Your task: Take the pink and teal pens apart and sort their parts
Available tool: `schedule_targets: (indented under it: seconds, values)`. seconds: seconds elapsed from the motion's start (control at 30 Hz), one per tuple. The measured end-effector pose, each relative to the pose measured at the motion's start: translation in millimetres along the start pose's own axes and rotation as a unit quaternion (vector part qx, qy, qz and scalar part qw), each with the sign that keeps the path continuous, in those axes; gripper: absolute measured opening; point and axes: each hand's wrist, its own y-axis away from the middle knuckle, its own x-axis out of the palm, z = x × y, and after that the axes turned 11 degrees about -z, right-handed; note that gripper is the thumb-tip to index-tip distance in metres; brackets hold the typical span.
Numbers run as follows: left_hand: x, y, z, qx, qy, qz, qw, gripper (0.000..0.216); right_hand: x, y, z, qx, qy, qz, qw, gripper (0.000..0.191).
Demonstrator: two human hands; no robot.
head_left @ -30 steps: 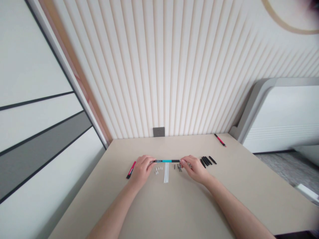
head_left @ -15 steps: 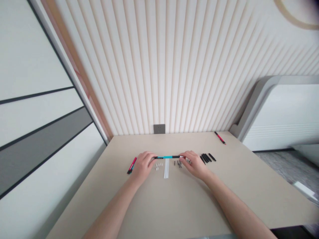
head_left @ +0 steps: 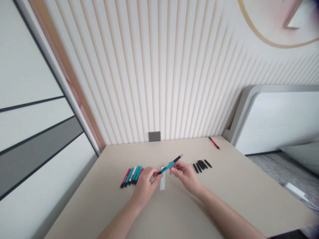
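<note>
A blue ballpoint pen (head_left: 167,167) with a black grip and silver tip is held slanting upward to the right. My left hand (head_left: 146,184) pinches its lower black end between thumb and fingers. Just beside the pen's right side is my right hand (head_left: 185,176), its thumb and index finger apart and not closed on the pen. White refill tubes (head_left: 162,182) lie on the table between my hands. Small metal parts beneath my right hand are mostly hidden.
Several pen barrels (head_left: 130,176) in pink, blue and white lie in a row at left. Several black grips (head_left: 201,165) lie at right. A red and black pen (head_left: 214,143) rests near the table's (head_left: 184,212) back right corner, by the ribbed wall (head_left: 154,73).
The pen went from level between both hands to tilted, tip up to the right. My right hand has let go of its tip end. The view has shifted slightly right.
</note>
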Motion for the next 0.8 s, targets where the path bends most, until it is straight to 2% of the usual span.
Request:
schedule_targets:
  seconds: [0.1, 0.2, 0.33, 0.43, 0.5, 0.53, 0.6, 0.7, 0.8]
  values:
    - [7, 5, -8, 0.006, 0.002, 0.024, 1.0, 0.009, 12, 6, 2, 0.006, 0.018, 0.0, 1.0, 0.034]
    - [8, 7, -16, 0.041, -0.006, 0.061, 0.997, 0.008, 17, 9, 6, 0.024, -0.009, -0.012, 1.0, 0.037]
    - [1, 6, -19, 0.071, -0.039, 0.095, 0.992, 0.012, 2, -1, 3, 0.024, 0.007, -0.073, 0.997, 0.044]
    - [-4, 3, -14, 0.086, -0.068, 0.105, 0.988, 0.021, -36, -27, -12, -0.013, 0.119, -0.152, 0.981, 0.046]
    - [-5, 2, -11, 0.094, -0.083, 0.108, 0.986, 0.025, -72, -49, -26, -0.021, 0.233, -0.177, 0.956, 0.045]
    - [-5, 1, -9, 0.098, -0.089, 0.11, 0.985, 0.025, -91, -60, -33, -0.008, 0.303, -0.174, 0.937, 0.043]
    - [-3, 2, -7, 0.108, -0.096, 0.112, 0.983, 0.025, -129, -78, -47, 0.05, 0.459, -0.158, 0.873, 0.042]
    - [-1, 3, -5, 0.127, -0.098, 0.108, 0.981, 0.023, -174, -94, -63, 0.101, 0.523, -0.152, 0.832, 0.029]
    - [1, 4, -1, 0.138, -0.095, 0.099, 0.981, 0.021, -199, -101, -75, 0.142, 0.572, -0.145, 0.795, 0.023]
